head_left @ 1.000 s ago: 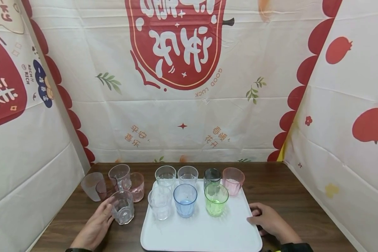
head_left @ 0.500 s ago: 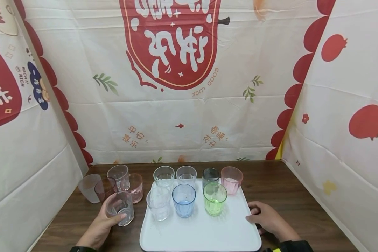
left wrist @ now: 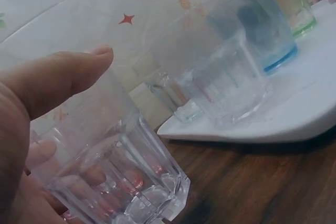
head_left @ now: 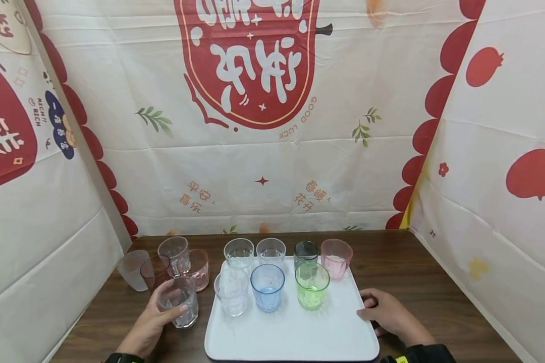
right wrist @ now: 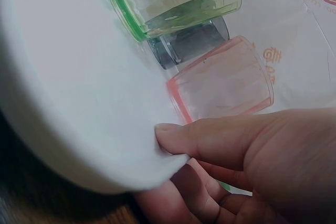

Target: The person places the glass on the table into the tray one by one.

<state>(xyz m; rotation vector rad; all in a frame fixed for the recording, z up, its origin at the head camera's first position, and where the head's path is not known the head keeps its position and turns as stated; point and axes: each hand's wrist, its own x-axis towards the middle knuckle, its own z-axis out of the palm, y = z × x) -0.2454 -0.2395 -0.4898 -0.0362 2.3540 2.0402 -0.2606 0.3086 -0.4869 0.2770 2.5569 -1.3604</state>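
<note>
Near the front left of the table, my left hand [head_left: 151, 318] grips a clear drinking glass [head_left: 188, 302], thumb across its near side and fingers behind. The left wrist view shows the glass's faceted lower part [left wrist: 142, 166] below the thumb. Whether its base touches the table I cannot tell. A white tray [head_left: 290, 338] lies right of this glass. My right hand [head_left: 388, 313] pinches the tray's right edge, thumb on top and fingers beneath. On the tray stand a blue glass [head_left: 267, 291], a green glass [head_left: 312, 290], a frosted-looking clear glass [head_left: 231, 297] and several others behind.
Behind my left hand stand a frosted glass [head_left: 133, 275], a dark reddish glass [head_left: 152, 276], a clear glass [head_left: 172, 249] and a pink glass [head_left: 200, 272], close together. At the tray's back right are a dark grey glass [head_left: 306, 249] and another pink glass [head_left: 336, 259]. Printed cloth walls enclose the table.
My left hand, earlier at the glass's left side, has closed its thumb round the front. The glass has shifted slightly to the right. My right hand stays at the tray's edge.
</note>
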